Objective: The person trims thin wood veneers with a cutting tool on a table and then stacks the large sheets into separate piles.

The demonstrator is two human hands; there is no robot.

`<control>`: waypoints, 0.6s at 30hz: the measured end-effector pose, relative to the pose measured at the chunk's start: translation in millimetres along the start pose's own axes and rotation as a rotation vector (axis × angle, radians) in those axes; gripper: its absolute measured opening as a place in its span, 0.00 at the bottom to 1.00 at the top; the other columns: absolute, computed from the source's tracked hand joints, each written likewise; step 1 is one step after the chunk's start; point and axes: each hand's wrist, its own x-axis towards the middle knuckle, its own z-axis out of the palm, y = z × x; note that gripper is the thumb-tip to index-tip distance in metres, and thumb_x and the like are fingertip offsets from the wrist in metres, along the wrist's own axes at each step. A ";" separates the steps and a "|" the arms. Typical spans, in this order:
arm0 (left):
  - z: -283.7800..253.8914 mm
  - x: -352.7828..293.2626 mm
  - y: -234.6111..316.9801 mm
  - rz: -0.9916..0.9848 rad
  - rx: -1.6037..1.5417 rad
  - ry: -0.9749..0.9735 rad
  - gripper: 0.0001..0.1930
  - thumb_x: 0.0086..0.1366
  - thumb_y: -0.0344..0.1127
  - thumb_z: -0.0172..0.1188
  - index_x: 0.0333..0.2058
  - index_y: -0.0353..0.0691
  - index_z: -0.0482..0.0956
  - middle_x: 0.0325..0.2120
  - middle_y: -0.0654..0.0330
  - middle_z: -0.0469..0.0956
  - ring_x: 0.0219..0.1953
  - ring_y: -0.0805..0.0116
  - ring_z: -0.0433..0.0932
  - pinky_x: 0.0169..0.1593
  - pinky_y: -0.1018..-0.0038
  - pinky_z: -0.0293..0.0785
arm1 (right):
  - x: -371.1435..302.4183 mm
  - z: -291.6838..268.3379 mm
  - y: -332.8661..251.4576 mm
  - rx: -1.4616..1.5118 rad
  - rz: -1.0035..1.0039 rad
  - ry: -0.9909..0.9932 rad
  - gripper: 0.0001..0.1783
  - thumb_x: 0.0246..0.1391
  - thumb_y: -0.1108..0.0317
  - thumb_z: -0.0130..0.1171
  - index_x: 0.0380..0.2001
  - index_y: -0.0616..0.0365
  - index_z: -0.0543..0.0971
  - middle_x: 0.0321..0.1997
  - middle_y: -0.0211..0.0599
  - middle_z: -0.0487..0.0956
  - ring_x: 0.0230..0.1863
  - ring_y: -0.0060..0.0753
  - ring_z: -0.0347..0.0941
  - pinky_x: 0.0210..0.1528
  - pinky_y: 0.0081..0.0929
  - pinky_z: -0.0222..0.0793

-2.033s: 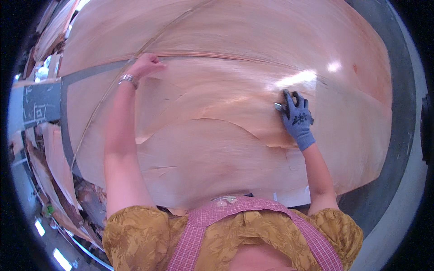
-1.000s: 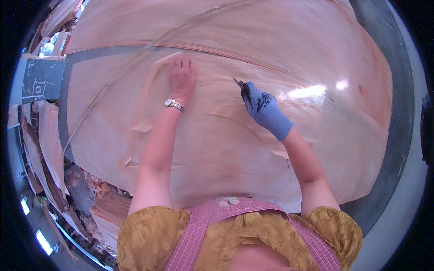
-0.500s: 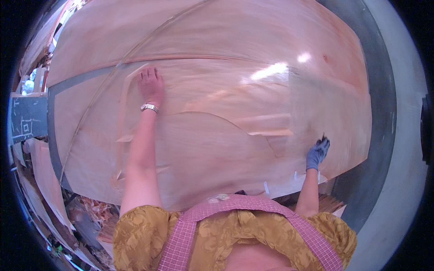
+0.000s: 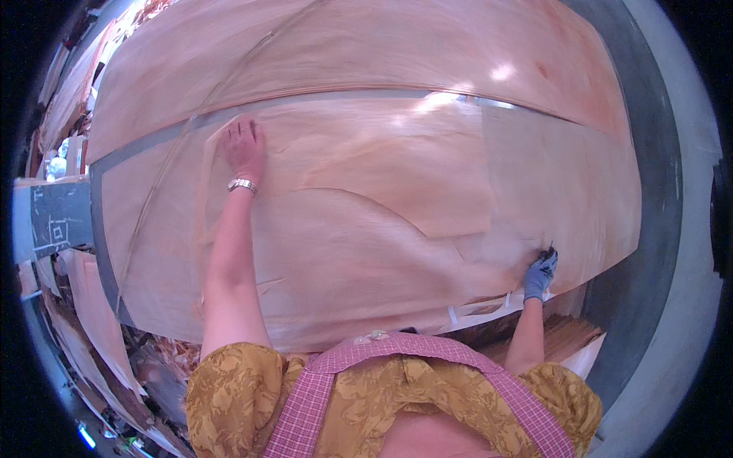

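1. Reference: I take 12 o'clock as the far side of the desk [image 4: 663, 175], away from the body.
2. Workpiece: the thin wood veneer sheet [image 4: 343, 263] lies flat at dial centre, beneath and between both hands. Its long axis runs 9 to 3 o'clock.
3. Key relation: a curved edge line [image 4: 366, 200] in the veneer descends from the left hand's side toward 4 o'clock. It lies at 4 o'clock from the left hand and at 10 o'clock from the right. The left hand is nearer to it. I cannot tell whether it is a tear or an overlap.
4. Left hand [image 4: 244, 150]: bare, at 10 o'clock, palm down on the veneer, fingers slightly spread, holding nothing that I can see.
5. Right hand [image 4: 540, 273]: gloved, between 3 and 4 o'clock, near the sheet's close edge, fingers drawn together. A thin dark tip shows beyond them; I cannot tell whether they pinch a tool.
6. Surroundings: a layered veneer stack [image 4: 366, 65] lies at 12 o'clock. White tape tabs [image 4: 452, 314] sit at 4 to 5 o'clock.
7. Obstruction: a narrow strip [image 4: 164, 168] crosses the 9-to-11 o'clock sector, just outboard of the left hand. I see nothing standing between the hands.
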 end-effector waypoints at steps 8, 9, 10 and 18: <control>-0.8 1.2 -6.5 -0.011 0.018 0.085 0.13 0.62 0.42 0.56 0.42 0.44 0.77 0.43 0.56 0.76 0.48 0.55 0.72 0.54 0.59 0.67 | 61.5 -22.2 -256.7 0.181 -0.711 0.115 0.14 0.54 0.73 0.54 0.44 0.58 0.80 0.55 0.49 0.76 0.62 0.51 0.68 0.63 0.44 0.64; -1.8 2.2 -3.0 -0.030 0.012 0.084 0.13 0.62 0.42 0.57 0.42 0.44 0.77 0.43 0.56 0.76 0.47 0.55 0.73 0.53 0.59 0.67 | 55.3 -14.2 -290.8 0.337 -0.853 0.123 0.17 0.54 0.73 0.55 0.47 0.55 0.79 0.58 0.48 0.74 0.63 0.50 0.67 0.64 0.45 0.62; -1.5 3.1 -1.7 -0.040 0.015 0.069 0.13 0.62 0.43 0.57 0.42 0.44 0.77 0.43 0.56 0.76 0.47 0.55 0.73 0.53 0.59 0.67 | 47.0 -21.4 -323.7 0.201 -1.020 0.069 0.21 0.54 0.71 0.54 0.53 0.53 0.76 0.62 0.46 0.71 0.64 0.49 0.66 0.65 0.46 0.60; 1.3 -1.3 -5.0 -0.052 0.022 0.064 0.16 0.63 0.44 0.55 0.47 0.45 0.76 0.46 0.56 0.76 0.51 0.56 0.72 0.56 0.58 0.67 | 49.5 -8.8 -366.9 0.208 -0.921 -0.186 0.19 0.62 0.65 0.50 0.56 0.52 0.73 0.62 0.41 0.72 0.63 0.44 0.67 0.64 0.44 0.60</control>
